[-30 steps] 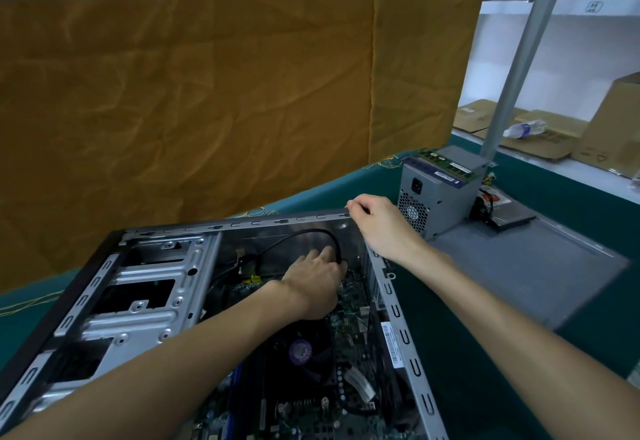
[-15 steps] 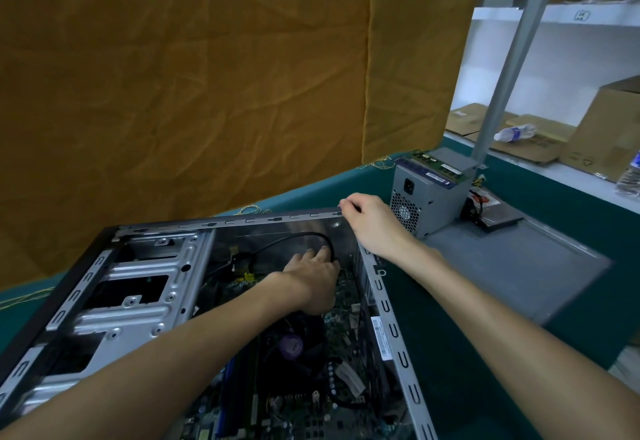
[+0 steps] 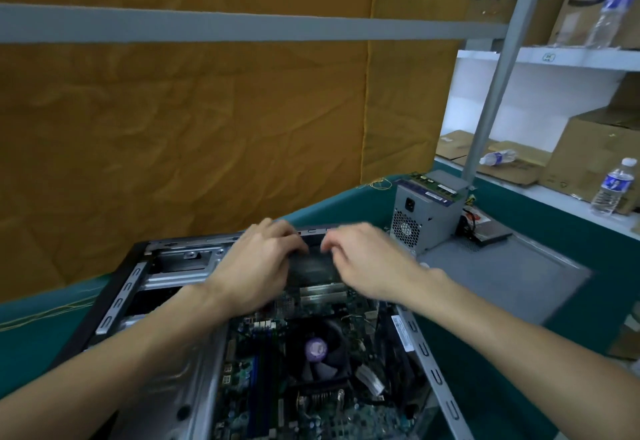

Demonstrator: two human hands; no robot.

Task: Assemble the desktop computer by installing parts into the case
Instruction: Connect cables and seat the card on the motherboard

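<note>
The open computer case (image 3: 429, 360) lies on its side on the green table. Inside it are the motherboard (image 3: 263, 363) and a black CPU fan (image 3: 317, 353) with a purple sticker. Both hands hover over the far end of the case interior. My left hand (image 3: 256, 266) and my right hand (image 3: 367, 263) have curled fingers, and their tips almost meet above a dark spot by the far wall. Motion blur hides what the fingertips touch or pinch. A grey power supply (image 3: 426, 218) stands outside the case to the right.
The power supply stands on a grey side panel (image 3: 502, 277), with memory sticks (image 3: 436, 190) on top and a flat drive (image 3: 488, 232) beside it. Behind are an orange cloth, a metal post (image 3: 491, 104), shelves with cardboard boxes and water bottles (image 3: 613, 190).
My right hand left the case's far right corner and moved left over the interior. My left hand rose from deep inside to the far wall. The camera tilted up.
</note>
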